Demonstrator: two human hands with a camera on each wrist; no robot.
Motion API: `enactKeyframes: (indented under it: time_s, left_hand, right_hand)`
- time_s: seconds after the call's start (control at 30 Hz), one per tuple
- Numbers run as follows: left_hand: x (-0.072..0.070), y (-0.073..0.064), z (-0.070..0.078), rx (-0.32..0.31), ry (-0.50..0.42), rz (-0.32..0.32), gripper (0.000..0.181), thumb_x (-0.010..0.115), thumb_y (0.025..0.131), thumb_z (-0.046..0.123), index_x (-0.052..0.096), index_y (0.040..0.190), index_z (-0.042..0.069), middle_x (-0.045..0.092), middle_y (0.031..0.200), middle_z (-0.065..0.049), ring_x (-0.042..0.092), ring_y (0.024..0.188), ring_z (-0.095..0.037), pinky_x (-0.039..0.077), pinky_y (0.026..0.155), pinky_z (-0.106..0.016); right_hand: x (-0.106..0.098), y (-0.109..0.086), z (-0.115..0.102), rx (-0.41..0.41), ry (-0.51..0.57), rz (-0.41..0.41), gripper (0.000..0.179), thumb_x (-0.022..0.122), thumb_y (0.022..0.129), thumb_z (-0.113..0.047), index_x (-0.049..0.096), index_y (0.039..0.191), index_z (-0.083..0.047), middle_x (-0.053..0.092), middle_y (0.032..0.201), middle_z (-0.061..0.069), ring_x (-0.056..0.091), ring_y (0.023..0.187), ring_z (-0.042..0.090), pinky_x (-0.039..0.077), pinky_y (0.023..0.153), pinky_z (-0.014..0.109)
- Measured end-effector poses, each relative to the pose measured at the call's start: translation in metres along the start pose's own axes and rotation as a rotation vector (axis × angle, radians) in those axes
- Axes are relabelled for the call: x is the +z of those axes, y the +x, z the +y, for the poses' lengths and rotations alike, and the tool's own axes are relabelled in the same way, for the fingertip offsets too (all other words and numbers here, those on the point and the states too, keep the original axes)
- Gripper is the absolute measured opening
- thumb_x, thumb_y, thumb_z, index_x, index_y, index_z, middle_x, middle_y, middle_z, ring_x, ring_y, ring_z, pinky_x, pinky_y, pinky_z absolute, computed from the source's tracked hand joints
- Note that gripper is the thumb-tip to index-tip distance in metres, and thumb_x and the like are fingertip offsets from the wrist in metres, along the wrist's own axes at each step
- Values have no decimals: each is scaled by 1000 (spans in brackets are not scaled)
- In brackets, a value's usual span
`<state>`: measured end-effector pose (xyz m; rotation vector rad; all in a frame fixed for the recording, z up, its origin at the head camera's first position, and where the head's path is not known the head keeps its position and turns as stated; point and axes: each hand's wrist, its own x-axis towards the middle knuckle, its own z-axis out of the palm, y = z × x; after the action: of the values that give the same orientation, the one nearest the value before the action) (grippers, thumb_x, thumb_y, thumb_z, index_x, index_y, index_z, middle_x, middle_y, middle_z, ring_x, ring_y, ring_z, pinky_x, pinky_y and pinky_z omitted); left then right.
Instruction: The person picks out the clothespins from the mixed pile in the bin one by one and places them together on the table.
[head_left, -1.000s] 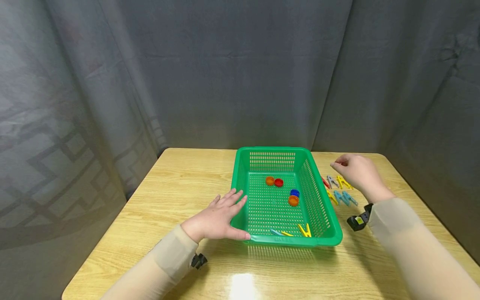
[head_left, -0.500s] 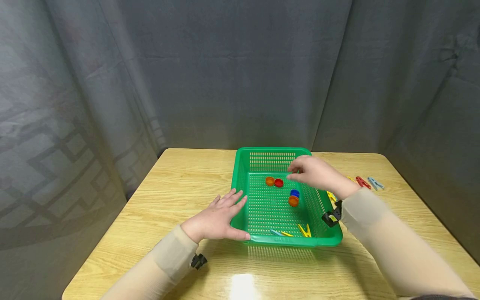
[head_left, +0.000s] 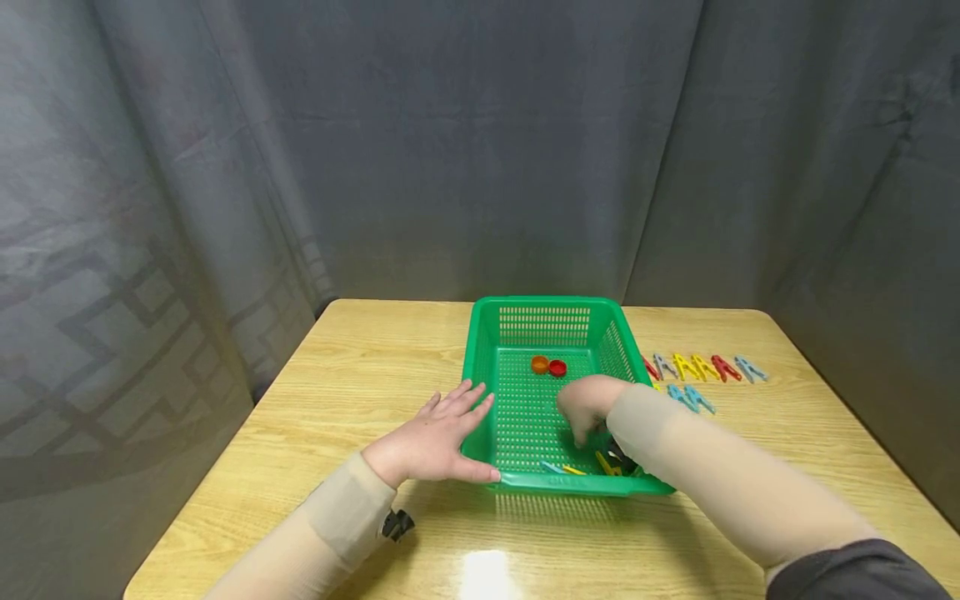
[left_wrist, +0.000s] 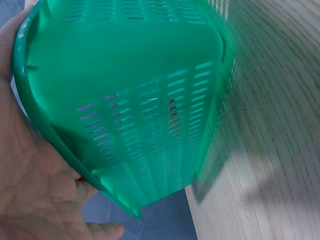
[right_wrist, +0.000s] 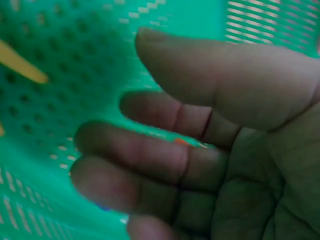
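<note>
My left hand (head_left: 442, 435) rests with spread fingers on the near left corner of a green plastic basket (head_left: 471, 350). In the left wrist view the palm lies against the basket's rim (left_wrist: 21, 65). My right hand (head_left: 588, 404) reaches down inside the basket at the near right. The right wrist view shows its fingers (right_wrist: 135, 150) loosely bent, with nothing between them. Close by on the basket floor lie a yellow clothespin (head_left: 606, 464), another yellow clothespin (head_left: 573, 470) and a light blue clothespin (head_left: 553, 467). An orange cap (head_left: 540, 364) and a red cap (head_left: 557, 368) sit farther back.
Right of the basket, several clothespins lie in rows on the wooden table (head_left: 382, 358), among them a red clothespin (head_left: 725, 368) and a light blue clothespin (head_left: 751, 368). Grey curtains (head_left: 480, 167) hang behind the table and at both sides.
My right hand has moved left from above the clothespins on the table, over the basket's right side and down into it. It now hides the blue and orange caps there. My left hand has stayed put.
</note>
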<state>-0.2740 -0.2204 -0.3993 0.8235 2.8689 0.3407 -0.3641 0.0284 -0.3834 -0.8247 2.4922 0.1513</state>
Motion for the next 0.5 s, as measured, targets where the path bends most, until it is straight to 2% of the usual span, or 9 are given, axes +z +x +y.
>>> enactKeyframes:
  time_s: [0.2, 0.33, 0.5]
  left_hand:
    - [-1, -2, 1, 3, -7, -4, 108, 51, 76, 80, 13, 155, 16, 2, 161, 1, -5, 147, -22, 7, 114, -56]
    - [-2, -3, 1, 5, -2, -6, 109, 51, 77, 80, 12, 155, 16, 1, 161, 1, -6, 147, -20, 7, 114, -56]
    - [-4, -4, 2, 4, -1, -5, 109, 51, 76, 79, 12, 155, 15, 2, 161, 1, -6, 147, -20, 6, 114, -56]
  right_hand:
    - [15, 12, -1, 81, -56, -51, 25, 78, 75, -8, 55, 65, -10, 49, 69, 1, 41, 62, 18, 38, 57, 29]
    - [20, 14, -3, 125, -2, -98, 17, 77, 75, -4, 61, 73, -7, 56, 73, 3, 51, 62, 18, 47, 58, 30]
    - [23, 15, -5, 158, 21, -149, 16, 79, 77, -3, 64, 81, -3, 60, 78, 7, 57, 67, 20, 51, 61, 32]
